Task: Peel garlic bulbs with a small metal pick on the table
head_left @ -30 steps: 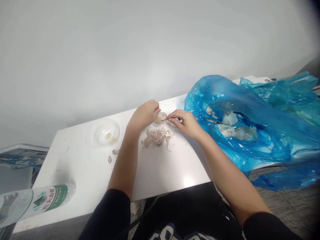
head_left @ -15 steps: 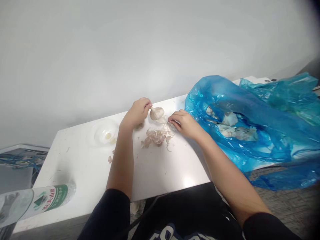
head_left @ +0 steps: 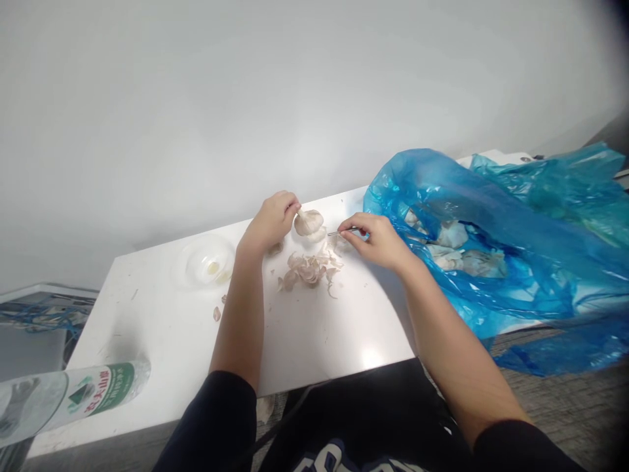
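My left hand [head_left: 271, 223] pinches the stem of a garlic bulb [head_left: 308, 223], which hangs just above the white table top [head_left: 314, 347]. My right hand [head_left: 376, 241] holds a thin metal pick [head_left: 339, 232] between its fingers, with the tip pointing left toward the bulb and not touching it. A heap of peeled garlic skins [head_left: 309, 270] lies below the bulb. Two loose garlic cloves [head_left: 217, 314] sit on the table left of my left forearm.
A clear glass bowl [head_left: 206, 261] with a small clove inside stands left of my hands. On the right lies a crumpled blue plastic bag [head_left: 496, 210] holding garlic bulbs [head_left: 452, 235]. A plastic water bottle [head_left: 73, 396] lies at the lower left.
The bulb has turned so its stem sits in my left hand. My right hand has moved right, away from the bulb, and the pick now shows more fully.
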`<state>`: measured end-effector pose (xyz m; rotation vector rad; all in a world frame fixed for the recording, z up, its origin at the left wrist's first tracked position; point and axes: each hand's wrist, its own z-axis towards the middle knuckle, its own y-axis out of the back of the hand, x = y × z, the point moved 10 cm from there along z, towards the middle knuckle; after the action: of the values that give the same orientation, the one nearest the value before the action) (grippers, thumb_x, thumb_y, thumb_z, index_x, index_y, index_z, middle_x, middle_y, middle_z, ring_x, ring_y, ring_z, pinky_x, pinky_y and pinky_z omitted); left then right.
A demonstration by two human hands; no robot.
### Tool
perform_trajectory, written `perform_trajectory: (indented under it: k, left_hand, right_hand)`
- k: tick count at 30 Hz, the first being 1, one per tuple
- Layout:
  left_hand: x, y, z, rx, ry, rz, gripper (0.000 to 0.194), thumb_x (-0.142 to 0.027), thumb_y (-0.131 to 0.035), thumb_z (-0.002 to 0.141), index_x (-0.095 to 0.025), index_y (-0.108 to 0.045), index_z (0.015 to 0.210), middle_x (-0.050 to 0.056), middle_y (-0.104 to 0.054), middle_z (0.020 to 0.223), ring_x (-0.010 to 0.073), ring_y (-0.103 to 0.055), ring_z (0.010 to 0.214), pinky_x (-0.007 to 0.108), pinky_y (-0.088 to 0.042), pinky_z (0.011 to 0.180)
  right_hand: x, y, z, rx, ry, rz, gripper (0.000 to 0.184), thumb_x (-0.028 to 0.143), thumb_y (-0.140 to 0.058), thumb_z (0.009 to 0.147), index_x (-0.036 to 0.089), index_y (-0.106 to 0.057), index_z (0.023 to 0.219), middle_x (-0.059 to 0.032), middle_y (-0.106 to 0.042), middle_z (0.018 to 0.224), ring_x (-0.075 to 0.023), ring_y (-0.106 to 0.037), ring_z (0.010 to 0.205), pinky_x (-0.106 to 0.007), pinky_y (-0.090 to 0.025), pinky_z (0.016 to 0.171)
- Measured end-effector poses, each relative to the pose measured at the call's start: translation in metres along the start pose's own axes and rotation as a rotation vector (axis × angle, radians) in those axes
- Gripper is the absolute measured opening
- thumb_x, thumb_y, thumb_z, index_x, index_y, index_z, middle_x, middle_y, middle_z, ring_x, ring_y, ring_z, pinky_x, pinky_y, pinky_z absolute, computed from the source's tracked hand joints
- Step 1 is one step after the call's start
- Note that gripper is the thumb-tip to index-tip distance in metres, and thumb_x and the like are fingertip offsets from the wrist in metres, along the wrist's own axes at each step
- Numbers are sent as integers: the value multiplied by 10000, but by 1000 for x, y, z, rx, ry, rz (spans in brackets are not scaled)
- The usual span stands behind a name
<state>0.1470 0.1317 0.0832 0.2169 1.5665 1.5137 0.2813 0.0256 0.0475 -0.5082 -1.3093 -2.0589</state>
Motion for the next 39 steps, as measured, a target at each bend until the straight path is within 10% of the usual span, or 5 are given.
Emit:
perform_trajectory:
  k: [20, 39]
  left_hand:
    - [-20, 4, -1, -84, -123, 9, 175, -163, -420, 935, -187, -498, 780, 55, -596, 891, 164, -548, 820, 303, -435, 773]
    - [-46, 7, -6, -219, -317, -31, 188, -137, -423, 925, -203, -417, 750, 36, -526, 801, 157, -490, 727, 303, -410, 681]
  right_hand:
    - [-13, 8, -2, -188, -177, 78, 160, 259, -621, 823, 169, -753, 831, -57, -730, 789, -140, -552, 597, -278, -401, 612]
    - [-28, -15, -2, -102, -318, 288, 201, 311, -617, 787, 145, -728, 803, -30, -685, 699, -124, -498, 572, -270, -367, 584]
